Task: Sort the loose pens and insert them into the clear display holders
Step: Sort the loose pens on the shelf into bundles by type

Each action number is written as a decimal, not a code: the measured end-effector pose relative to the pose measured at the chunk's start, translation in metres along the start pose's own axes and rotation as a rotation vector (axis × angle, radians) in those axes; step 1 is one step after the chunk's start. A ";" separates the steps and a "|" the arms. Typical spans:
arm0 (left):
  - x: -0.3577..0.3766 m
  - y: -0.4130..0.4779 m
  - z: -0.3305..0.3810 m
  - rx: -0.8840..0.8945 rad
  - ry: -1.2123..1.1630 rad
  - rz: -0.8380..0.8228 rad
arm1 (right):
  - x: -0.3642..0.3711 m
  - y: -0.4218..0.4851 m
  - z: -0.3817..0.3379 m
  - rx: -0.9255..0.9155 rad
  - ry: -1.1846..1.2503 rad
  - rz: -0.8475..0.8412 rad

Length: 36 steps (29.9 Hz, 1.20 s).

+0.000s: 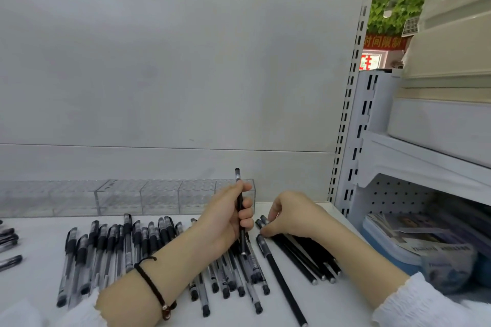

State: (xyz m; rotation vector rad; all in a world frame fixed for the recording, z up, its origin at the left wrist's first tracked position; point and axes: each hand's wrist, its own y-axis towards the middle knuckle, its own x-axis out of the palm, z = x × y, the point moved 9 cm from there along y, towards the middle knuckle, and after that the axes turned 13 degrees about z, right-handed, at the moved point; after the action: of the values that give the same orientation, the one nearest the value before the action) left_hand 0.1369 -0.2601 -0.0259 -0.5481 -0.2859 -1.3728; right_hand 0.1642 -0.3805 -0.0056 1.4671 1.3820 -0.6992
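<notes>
My left hand [228,216] grips a slim black pen [238,188] upright, its cap end sticking up above my fingers in front of the clear display holders [159,198]. My right hand [288,216] rests on a bunch of black pens [305,255] lying on the shelf, fingertips pinching the cap ends. One long black pen [281,281] lies apart just left of that bunch. A row of clear-barrelled pens with black grips [111,249] lies to the left, and a jumbled heap of similar pens [233,279] sits under my left wrist. The holders look empty.
The white shelf surface [332,308] meets a white back panel [172,74]. A slotted upright [348,127] bounds the right side. Beyond it, a lower shelf holds a blue box and packaged goods [425,247]. More pens [9,247] lie at the far left edge.
</notes>
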 end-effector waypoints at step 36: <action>0.020 -0.023 -0.012 -0.044 0.230 -0.214 | -0.031 0.001 -0.009 0.167 1.141 0.002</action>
State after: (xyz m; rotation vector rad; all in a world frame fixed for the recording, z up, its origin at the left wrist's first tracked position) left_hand 0.1169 -0.2855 -0.0211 -0.3987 -0.1297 -1.6379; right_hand 0.1579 -0.3852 0.0258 2.1242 2.1688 0.1208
